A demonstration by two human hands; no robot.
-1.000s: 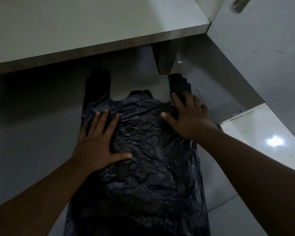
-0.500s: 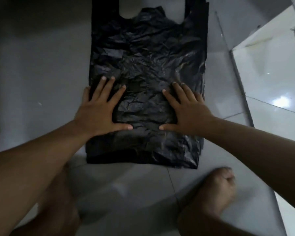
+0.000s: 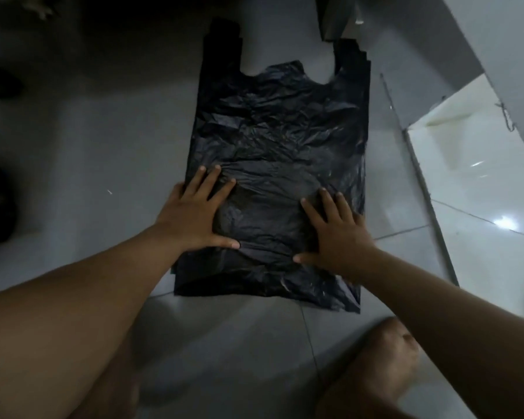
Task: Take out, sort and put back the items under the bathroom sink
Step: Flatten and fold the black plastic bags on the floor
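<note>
Two bare feet sit nearest the camera, the right foot (image 3: 384,367) on the grey floor tiles (image 3: 103,131) just short of the bottom edge of a black plastic carrier bag (image 3: 285,131). Beyond it, both hands press flat on the lower half of the bag: the left hand (image 3: 194,216) lies at the bag's left edge with fingers spread and thumb out, gripping nothing, and the right hand (image 3: 338,234) lies near the right edge, likewise splayed and palm-down. The crinkled bag lies flat on the floor, its two handle loops pointing away. Past the handles stands a dark cabinet leg (image 3: 335,16).
</note>
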